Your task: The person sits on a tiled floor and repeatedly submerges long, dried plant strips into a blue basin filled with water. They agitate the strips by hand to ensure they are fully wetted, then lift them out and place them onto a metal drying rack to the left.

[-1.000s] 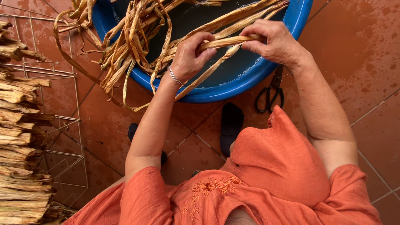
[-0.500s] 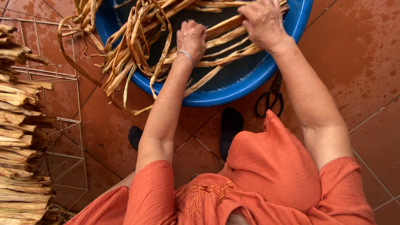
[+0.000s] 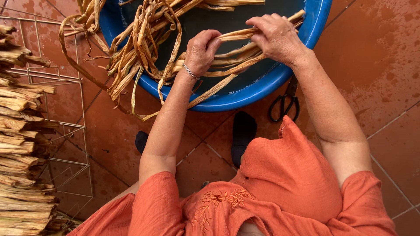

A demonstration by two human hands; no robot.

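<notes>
A pale dried leaf strip (image 3: pixel 236 34) is pinched between the closed left hand (image 3: pixel 202 50) and the curled right hand (image 3: pixel 276 37), stretched above the blue basin (image 3: pixel 262 89) of soaked strips; black scissors (image 3: pixel 285 101) lie beside it.

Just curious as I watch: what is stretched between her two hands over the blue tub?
In the head view, a tan fibre strip spans from the left hand to the right hand, both gripping it above the blue tub.
</notes>
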